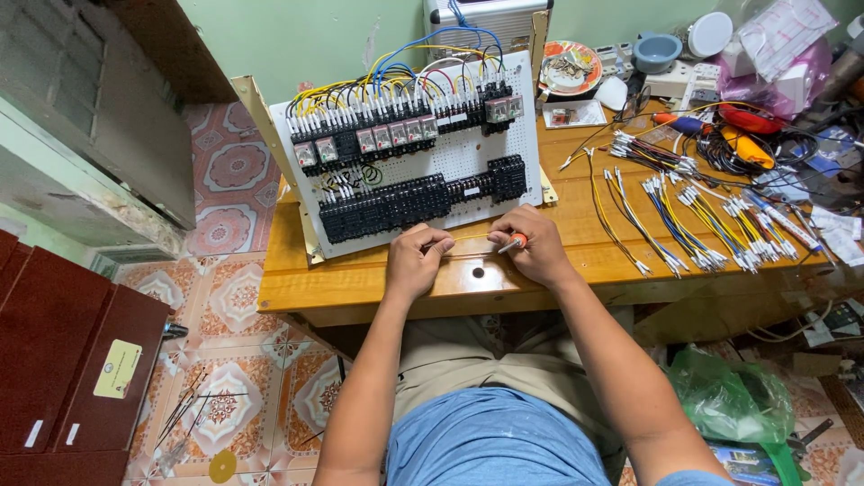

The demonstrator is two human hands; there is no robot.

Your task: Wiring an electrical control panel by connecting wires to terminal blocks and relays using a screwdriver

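- Right now I have two hands low on the wooden table [360,283], close to its near edge: my left hand [416,261] is curled shut, pinching one end of a yellow wire [468,238]; my right hand [533,245] is closed round the other end together with a small screwdriver with an orange tip [516,241].
- That one wire runs nearly level between my fists, just in front of the foot of the white panel [468,162].
- One panel stands tilted on the table, carrying two rows of black blocks [396,202]; the upper row has small clear-topped boxes, which I cannot count surely, and bunches of yellow, blue and red wires looping over the top.
- To my right lie several bundles of cut wires [684,225] fanned across the tabletop; too many to count.
- One round plate [571,67] holding small bits, one blue bowl [655,50] and one white lid [710,34] sit at the far edge.
- Open room: a bare strip of table between my hands and the near edge, and bare wood between my right hand and the wire bundles. Left of the panel the table ends quickly over patterned floor tiles [229,171].
- One green plastic bag [729,396] sits below the right corner.
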